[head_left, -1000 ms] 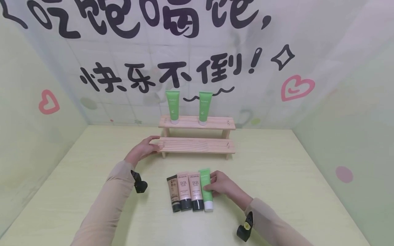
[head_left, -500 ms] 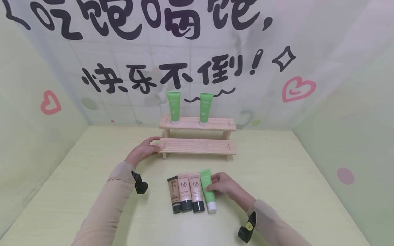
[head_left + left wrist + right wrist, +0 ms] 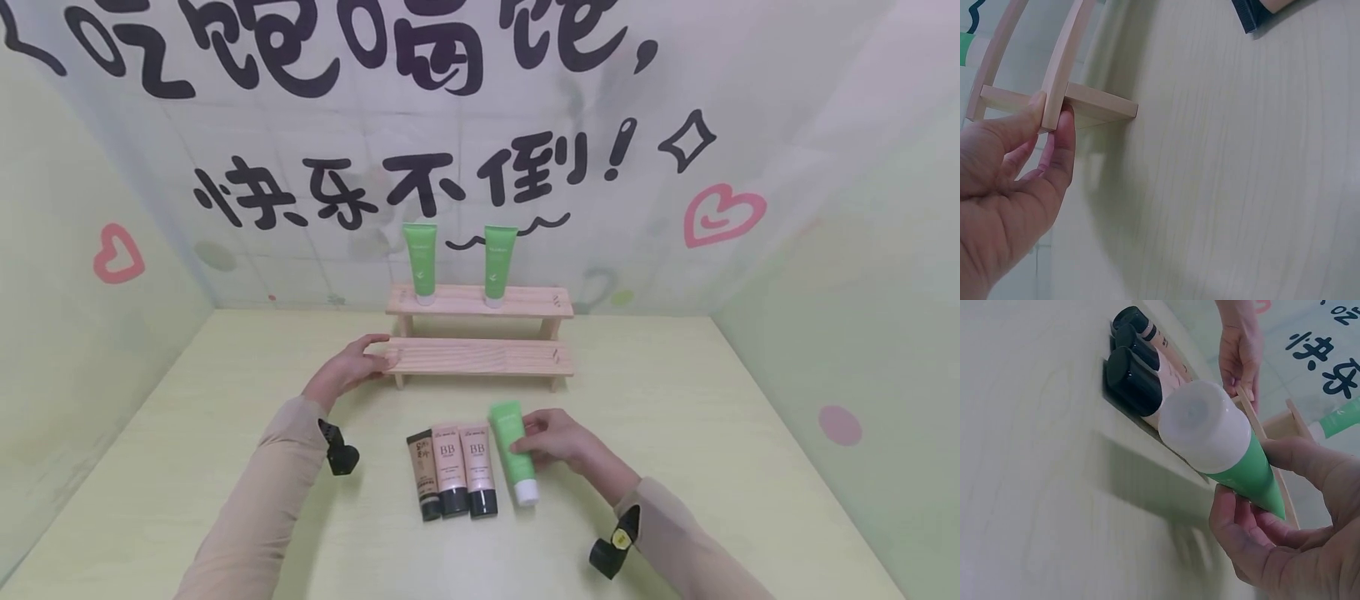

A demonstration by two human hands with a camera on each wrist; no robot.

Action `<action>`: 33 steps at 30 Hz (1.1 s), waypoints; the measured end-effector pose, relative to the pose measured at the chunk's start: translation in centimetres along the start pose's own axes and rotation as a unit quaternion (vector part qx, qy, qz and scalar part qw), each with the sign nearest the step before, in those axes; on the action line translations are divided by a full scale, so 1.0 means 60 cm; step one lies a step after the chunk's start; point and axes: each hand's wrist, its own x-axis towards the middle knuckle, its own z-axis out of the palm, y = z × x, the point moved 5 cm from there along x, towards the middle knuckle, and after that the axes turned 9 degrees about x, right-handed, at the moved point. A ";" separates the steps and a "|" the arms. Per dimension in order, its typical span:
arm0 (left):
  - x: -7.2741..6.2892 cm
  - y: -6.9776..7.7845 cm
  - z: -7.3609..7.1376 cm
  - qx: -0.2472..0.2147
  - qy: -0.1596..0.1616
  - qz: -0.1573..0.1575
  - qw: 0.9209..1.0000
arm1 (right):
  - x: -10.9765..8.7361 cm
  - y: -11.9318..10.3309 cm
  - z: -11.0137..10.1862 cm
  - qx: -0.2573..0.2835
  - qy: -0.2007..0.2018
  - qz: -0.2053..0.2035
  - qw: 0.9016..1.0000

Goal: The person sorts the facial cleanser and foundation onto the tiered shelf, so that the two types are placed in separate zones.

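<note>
The right hand [image 3: 558,440] pinches a green tube [image 3: 517,468] between its thumb and fingers. The tube is in front of the wooden shelf [image 3: 480,357], nearer to the person, and just to the right of two pink tubes [image 3: 477,467]. In the right wrist view it looks lifted off the table [image 3: 637,433], with a shadow under it.

The tube's long way runs away from the person, leaning a bit. Its flat end points to the shelf and its white cap [image 3: 527,492] points back. So it goes across the line of the front board, which runs side to side.

The left hand [image 3: 348,371] is well apart from the tube. Its thumb and fingers pinch the left end of the front board. The right hand is the near one.
</note>
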 end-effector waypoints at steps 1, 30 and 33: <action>0.000 0.000 0.000 -0.001 -0.002 0.001 1.000 | 0.000 -0.003 -0.001 0.007 -0.004 0.002 1.000; 0.003 -0.004 -0.002 0.003 0.002 -0.014 1.000 | 0.011 -0.120 -0.080 0.092 0.006 -0.072 0.993; 0.001 -0.003 -0.001 0.007 0.000 -0.004 1.000 | 0.012 -0.134 -0.091 0.096 0.013 -0.080 0.992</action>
